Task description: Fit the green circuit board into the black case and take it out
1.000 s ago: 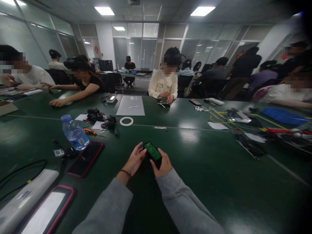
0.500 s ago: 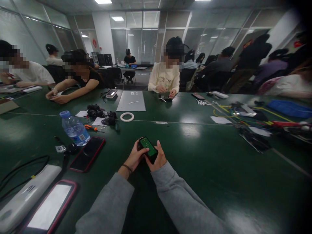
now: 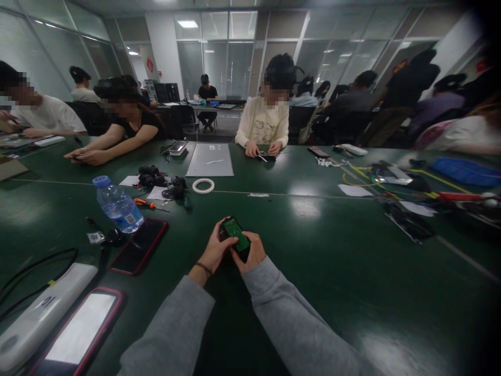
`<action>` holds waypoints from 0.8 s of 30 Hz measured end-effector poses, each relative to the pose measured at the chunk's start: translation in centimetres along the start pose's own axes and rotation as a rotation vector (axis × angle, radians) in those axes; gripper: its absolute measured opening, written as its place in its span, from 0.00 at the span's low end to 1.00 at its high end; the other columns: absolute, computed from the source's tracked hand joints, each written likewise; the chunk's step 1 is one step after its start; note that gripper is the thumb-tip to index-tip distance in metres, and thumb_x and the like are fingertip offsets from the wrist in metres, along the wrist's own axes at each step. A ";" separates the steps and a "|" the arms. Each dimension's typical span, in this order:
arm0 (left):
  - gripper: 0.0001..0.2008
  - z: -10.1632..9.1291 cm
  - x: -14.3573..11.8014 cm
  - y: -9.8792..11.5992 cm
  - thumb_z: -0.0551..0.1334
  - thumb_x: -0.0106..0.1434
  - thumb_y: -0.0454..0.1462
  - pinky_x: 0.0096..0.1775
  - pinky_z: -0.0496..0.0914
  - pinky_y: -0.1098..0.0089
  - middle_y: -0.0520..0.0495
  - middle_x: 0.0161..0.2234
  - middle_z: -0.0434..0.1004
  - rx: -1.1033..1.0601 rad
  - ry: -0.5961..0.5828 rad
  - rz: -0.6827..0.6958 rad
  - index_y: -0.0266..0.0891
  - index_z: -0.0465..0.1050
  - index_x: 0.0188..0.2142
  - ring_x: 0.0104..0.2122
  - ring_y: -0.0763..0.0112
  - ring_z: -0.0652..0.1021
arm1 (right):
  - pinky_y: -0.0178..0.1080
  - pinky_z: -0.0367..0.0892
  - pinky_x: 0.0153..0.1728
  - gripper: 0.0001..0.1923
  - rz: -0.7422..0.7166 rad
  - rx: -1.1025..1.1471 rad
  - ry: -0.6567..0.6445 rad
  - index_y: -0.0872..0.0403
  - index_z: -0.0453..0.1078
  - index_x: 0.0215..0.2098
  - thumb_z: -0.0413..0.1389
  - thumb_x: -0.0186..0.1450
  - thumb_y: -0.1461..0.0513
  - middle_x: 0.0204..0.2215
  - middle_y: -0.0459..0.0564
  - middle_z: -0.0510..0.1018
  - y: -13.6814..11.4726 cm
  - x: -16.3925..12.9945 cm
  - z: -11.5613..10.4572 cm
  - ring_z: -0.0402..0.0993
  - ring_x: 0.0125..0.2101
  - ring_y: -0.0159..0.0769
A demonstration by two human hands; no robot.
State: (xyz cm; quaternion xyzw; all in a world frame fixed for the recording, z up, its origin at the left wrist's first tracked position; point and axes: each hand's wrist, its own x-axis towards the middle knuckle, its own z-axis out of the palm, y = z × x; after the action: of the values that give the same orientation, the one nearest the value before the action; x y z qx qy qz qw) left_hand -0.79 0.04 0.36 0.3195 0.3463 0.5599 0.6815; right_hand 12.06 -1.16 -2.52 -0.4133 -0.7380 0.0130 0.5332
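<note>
Head view: both hands [image 3: 235, 250] grip green board [image 3: 236, 233].

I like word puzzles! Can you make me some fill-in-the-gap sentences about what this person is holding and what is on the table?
1. Both hands, the left hand and the right hand, hold a small ____ circuit board.
2. The water bottle has a ____ cap.
3. The dark phone beside the bottle has a ____ case.
4. The tape ring on the green table is ____ in colour.

Missing words: green; blue; red; white
</note>
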 end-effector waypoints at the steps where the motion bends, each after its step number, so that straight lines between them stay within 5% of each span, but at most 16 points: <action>1: 0.36 0.0 0.0 0.0 0.68 0.47 0.30 0.49 0.68 0.59 0.44 0.46 0.73 0.005 -0.007 0.006 0.48 0.61 0.55 0.44 0.62 0.75 | 0.49 0.69 0.43 0.25 0.004 0.001 -0.005 0.57 0.56 0.52 0.56 0.59 0.61 0.42 0.58 0.66 0.2 -0.1 0.1 0.67 0.43 0.45; 7: 0.36 0.0 -0.2 0.1 0.69 0.47 0.31 0.48 0.69 0.60 0.43 0.46 0.72 -0.006 0.028 0.009 0.47 0.61 0.55 0.43 0.63 0.75 | 0.47 0.70 0.43 0.17 0.035 -0.055 -0.072 0.55 0.62 0.46 0.55 0.59 0.61 0.42 0.57 0.68 0.5 -0.6 0.2 0.67 0.44 0.44; 14: 0.35 0.3 -0.4 0.7 0.68 0.51 0.35 0.44 0.70 0.65 0.44 0.48 0.71 -0.044 -0.012 -0.039 0.51 0.58 0.58 0.43 0.65 0.75 | 0.46 0.70 0.45 0.14 0.155 0.036 -0.004 0.54 0.66 0.44 0.56 0.61 0.59 0.41 0.56 0.70 0.0 -0.2 -0.5 0.70 0.43 0.42; 17: 0.34 0.2 -0.2 0.6 0.67 0.53 0.35 0.44 0.70 0.67 0.45 0.49 0.71 -0.070 -0.020 -0.055 0.51 0.58 0.58 0.42 0.68 0.75 | 0.46 0.71 0.41 0.17 0.436 0.228 -0.017 0.54 0.66 0.42 0.59 0.58 0.55 0.38 0.54 0.73 0.2 0.2 -0.8 0.73 0.38 0.40; 21: 0.30 0.0 0.3 0.2 0.68 0.52 0.33 0.46 0.68 0.67 0.44 0.44 0.73 -0.102 -0.006 -0.081 0.42 0.63 0.54 0.40 0.70 0.76 | 0.45 0.74 0.34 0.15 0.824 0.761 0.024 0.51 0.62 0.39 0.57 0.61 0.51 0.33 0.49 0.76 0.6 0.4 -0.2 0.75 0.32 0.39; 24: 0.26 -0.1 0.4 -0.1 0.69 0.50 0.32 0.47 0.67 0.65 0.43 0.43 0.73 -0.077 -0.033 -0.068 0.38 0.67 0.49 0.40 0.69 0.76 | 0.48 0.75 0.33 0.13 0.754 0.869 0.039 0.50 0.64 0.38 0.47 0.67 0.50 0.32 0.49 0.76 1.1 0.5 0.3 0.76 0.34 0.39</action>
State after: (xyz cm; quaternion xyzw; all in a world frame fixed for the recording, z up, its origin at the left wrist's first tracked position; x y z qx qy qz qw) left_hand -0.76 0.46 0.12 0.2905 0.3237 0.5441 0.7175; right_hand 12.46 0.00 -2.76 -0.3910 -0.4563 0.4967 0.6262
